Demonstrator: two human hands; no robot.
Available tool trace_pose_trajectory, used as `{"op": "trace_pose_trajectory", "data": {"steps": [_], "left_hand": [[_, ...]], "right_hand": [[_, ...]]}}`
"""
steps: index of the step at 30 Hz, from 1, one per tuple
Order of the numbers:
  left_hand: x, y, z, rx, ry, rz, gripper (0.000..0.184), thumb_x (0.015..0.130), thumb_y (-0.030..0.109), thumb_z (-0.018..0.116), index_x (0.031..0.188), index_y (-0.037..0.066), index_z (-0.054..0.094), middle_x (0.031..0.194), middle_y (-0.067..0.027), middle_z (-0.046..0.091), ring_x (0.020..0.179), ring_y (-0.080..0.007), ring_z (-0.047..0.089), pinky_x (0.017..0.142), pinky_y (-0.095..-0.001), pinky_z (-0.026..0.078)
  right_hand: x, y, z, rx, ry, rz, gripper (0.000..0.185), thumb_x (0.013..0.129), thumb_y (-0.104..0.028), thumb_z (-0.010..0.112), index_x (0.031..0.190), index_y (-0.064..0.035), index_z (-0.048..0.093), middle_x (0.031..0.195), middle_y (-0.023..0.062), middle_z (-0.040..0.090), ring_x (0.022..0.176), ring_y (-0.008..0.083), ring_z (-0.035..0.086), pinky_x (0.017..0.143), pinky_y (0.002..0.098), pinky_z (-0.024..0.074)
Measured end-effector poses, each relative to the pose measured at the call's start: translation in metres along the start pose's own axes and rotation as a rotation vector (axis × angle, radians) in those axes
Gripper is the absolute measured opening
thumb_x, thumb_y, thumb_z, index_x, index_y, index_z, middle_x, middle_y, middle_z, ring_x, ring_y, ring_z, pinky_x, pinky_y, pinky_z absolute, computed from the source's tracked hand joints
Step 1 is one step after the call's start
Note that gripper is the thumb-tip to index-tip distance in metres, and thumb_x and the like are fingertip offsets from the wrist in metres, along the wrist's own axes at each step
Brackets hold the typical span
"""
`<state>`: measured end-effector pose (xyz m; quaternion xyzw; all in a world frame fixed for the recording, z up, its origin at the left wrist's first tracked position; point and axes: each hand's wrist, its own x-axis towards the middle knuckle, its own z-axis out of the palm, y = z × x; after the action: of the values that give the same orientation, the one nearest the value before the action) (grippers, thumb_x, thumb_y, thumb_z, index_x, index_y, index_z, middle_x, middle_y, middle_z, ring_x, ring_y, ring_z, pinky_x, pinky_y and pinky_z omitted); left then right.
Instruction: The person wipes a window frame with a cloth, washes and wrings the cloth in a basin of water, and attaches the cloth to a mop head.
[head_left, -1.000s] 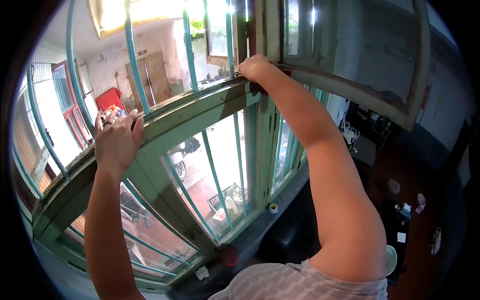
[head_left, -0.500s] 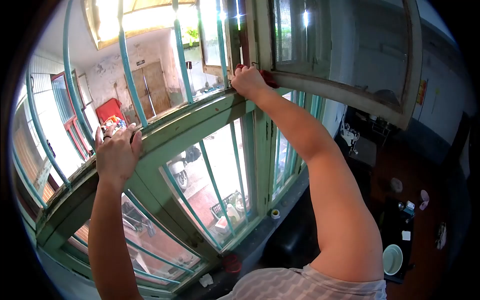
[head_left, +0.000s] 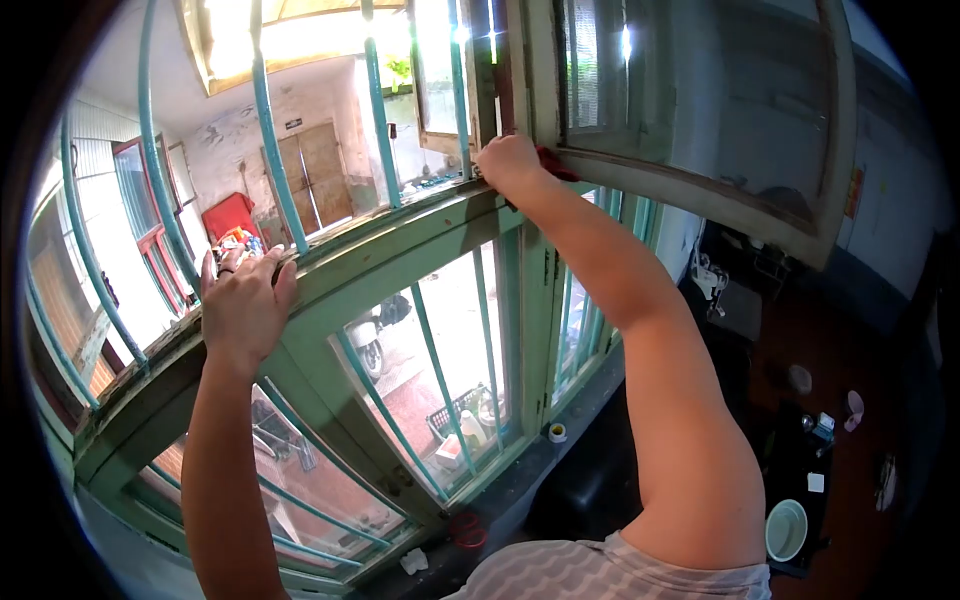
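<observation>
My left hand (head_left: 243, 310) hooks its fingers over the top edge of the green wooden window rail (head_left: 400, 233) and holds on to it, thumb out to the side. Higher up on the right, my right hand (head_left: 510, 163) is closed in the corner where the rail meets the upright frame. A dark red cloth (head_left: 555, 165) shows from behind that hand, bunched in its grip; most of it is hidden. Teal metal bars (head_left: 272, 130) stand just beyond both hands. Beside my right hand hangs an open glazed window sash (head_left: 700, 190) with a worn wooden frame.
Lower barred panes (head_left: 425, 350) look onto a yard with a scooter (head_left: 372, 335) and a dark crate (head_left: 450, 412). A small yellow-rimmed container (head_left: 557, 433) sits on the sill ledge. Far below right, a pale basin (head_left: 787, 530) stands on a dark surface.
My right hand has shifted slightly in the frame corner and now covers more of the red cloth. My left hand stays on the rail; the whole view has moved a little.
</observation>
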<state>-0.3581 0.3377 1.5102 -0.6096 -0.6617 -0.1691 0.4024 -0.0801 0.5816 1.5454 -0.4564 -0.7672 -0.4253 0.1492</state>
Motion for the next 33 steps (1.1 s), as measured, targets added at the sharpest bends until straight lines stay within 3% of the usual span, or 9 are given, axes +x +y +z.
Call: {"op": "trace_pose_trajectory", "data": {"steps": [1, 5, 14, 20, 22, 26, 28, 30, 33], "left_hand": [[0.000, 0.000, -0.001, 0.003, -0.002, -0.004, 0.040, 0.091, 0.037, 0.035, 0.110, 0.012, 0.059, 0.102, -0.0108, 0.063, 0.113, -0.0254, 0.049, 0.106, -0.0427, 0.019], [0.000, 0.002, -0.003, 0.018, 0.000, -0.004, 0.037, 0.091, 0.034, 0.037, 0.108, 0.011, 0.059, 0.105, -0.0107, 0.062, 0.112, -0.0267, 0.049, 0.104, -0.0443, 0.022], [-0.002, 0.006, -0.008, 0.000, 0.006, 0.004, 0.037, 0.091, 0.033, 0.037, 0.110, 0.009, 0.058, 0.107, -0.0125, 0.061, 0.113, -0.0284, 0.048, 0.103, -0.0442, 0.023], [-0.001, 0.007, -0.008, 0.029, -0.005, -0.011, 0.040, 0.092, 0.036, 0.034, 0.112, 0.010, 0.058, 0.106, -0.0136, 0.061, 0.113, -0.0265, 0.049, 0.105, -0.0425, 0.022], [0.000, 0.006, -0.004, 0.049, 0.015, -0.005, 0.042, 0.092, 0.037, 0.033, 0.114, 0.010, 0.057, 0.105, -0.0135, 0.061, 0.112, -0.0260, 0.050, 0.105, -0.0415, 0.021], [0.001, 0.006, -0.006, 0.043, -0.066, -0.030, 0.047, 0.092, 0.039, 0.031, 0.122, 0.008, 0.050, 0.110, -0.0164, 0.058, 0.116, -0.0270, 0.047, 0.106, -0.0420, 0.018], [0.001, 0.005, -0.006, 0.041, -0.083, -0.039, 0.049, 0.092, 0.039, 0.030, 0.126, 0.007, 0.046, 0.114, -0.0169, 0.057, 0.117, -0.0275, 0.045, 0.107, -0.0422, 0.016], [0.001, 0.007, -0.011, 0.014, -0.123, -0.060, 0.052, 0.092, 0.040, 0.029, 0.128, 0.005, 0.041, 0.118, -0.0179, 0.053, 0.120, -0.0272, 0.042, 0.107, -0.0422, 0.014], [0.000, 0.002, -0.006, 0.004, -0.151, -0.057, 0.058, 0.092, 0.044, 0.027, 0.132, 0.002, 0.035, 0.123, -0.0191, 0.050, 0.125, -0.0272, 0.036, 0.108, -0.0417, 0.011]], "right_hand": [[0.001, 0.004, -0.005, 0.069, -0.083, 0.031, 0.020, 0.082, -0.014, 0.049, 0.091, -0.0075, 0.066, 0.090, 0.0119, 0.066, 0.089, 0.0218, 0.063, 0.066, 0.0375, 0.0503], [-0.006, 0.015, -0.019, 0.056, 0.087, 0.235, 0.021, 0.081, -0.017, 0.049, 0.090, -0.0008, 0.060, 0.085, 0.0105, 0.066, 0.079, 0.0245, 0.065, 0.064, 0.0367, 0.0518], [-0.029, 0.013, 0.015, 0.451, -0.012, 0.437, 0.018, 0.082, -0.017, 0.048, 0.089, -0.0050, 0.060, 0.088, 0.0148, 0.065, 0.084, 0.0317, 0.063, 0.072, 0.0428, 0.0498], [-0.042, -0.009, 0.012, 0.774, 0.208, 0.268, 0.018, 0.080, -0.019, 0.050, 0.092, -0.0074, 0.058, 0.085, 0.0180, 0.063, 0.081, 0.0362, 0.061, 0.072, 0.0437, 0.0490], [-0.044, -0.032, -0.011, 0.772, 0.163, 0.342, 0.016, 0.077, -0.020, 0.056, 0.089, -0.0097, 0.059, 0.083, 0.0143, 0.064, 0.079, 0.0320, 0.061, 0.071, 0.0437, 0.0476], [-0.046, -0.089, -0.056, 0.702, 0.256, 0.390, 0.016, 0.078, -0.020, 0.054, 0.087, -0.0075, 0.059, 0.076, 0.0150, 0.064, 0.076, 0.0298, 0.064, 0.068, 0.0417, 0.0490], [-0.039, -0.114, -0.066, 0.778, 0.290, 0.367, 0.016, 0.078, -0.018, 0.053, 0.088, -0.0055, 0.058, 0.077, 0.0159, 0.064, 0.075, 0.0297, 0.064, 0.068, 0.0413, 0.0494], [-0.052, -0.125, -0.101, 0.853, 0.174, 0.278, 0.018, 0.079, -0.019, 0.054, 0.090, -0.0053, 0.058, 0.079, 0.0169, 0.064, 0.078, 0.0314, 0.063, 0.070, 0.0415, 0.0490], [-0.051, -0.133, -0.111, 1.210, 0.297, 0.310, 0.020, 0.079, -0.021, 0.057, 0.090, -0.0045, 0.058, 0.082, 0.0180, 0.063, 0.081, 0.0335, 0.062, 0.071, 0.0418, 0.0482]]}}
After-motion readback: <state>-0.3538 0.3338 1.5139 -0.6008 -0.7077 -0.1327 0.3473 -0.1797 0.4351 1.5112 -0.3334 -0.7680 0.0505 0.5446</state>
